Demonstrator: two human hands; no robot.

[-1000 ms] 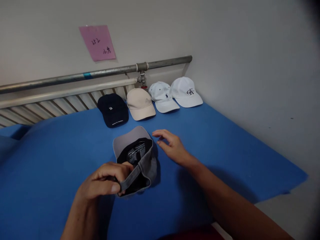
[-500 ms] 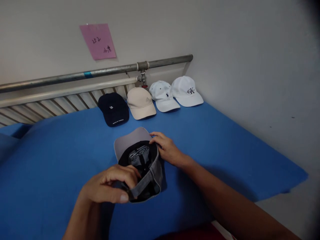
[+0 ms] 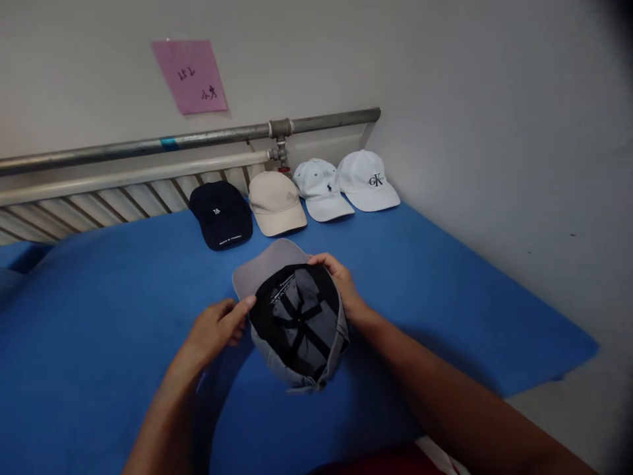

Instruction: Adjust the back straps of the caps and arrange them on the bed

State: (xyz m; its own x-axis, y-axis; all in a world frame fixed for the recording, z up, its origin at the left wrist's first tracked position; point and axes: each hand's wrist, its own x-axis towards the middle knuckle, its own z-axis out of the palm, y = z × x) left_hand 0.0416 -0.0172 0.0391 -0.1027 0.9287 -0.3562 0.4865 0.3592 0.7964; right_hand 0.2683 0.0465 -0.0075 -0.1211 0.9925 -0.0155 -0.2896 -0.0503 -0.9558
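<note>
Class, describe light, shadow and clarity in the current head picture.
Head view: dim light overall; head view: a dark shadow lies on the flat blue surface beside the bare right forearm; head view: lettering inside the grey fabric cap is hard to read; head view: upper right corner darkens.

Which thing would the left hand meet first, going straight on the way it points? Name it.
The grey fabric baseball cap, at its edge beside the brim. The left hand reaches right up to that edge, its thumb apparently touching, though depth is hard to judge here.
</note>
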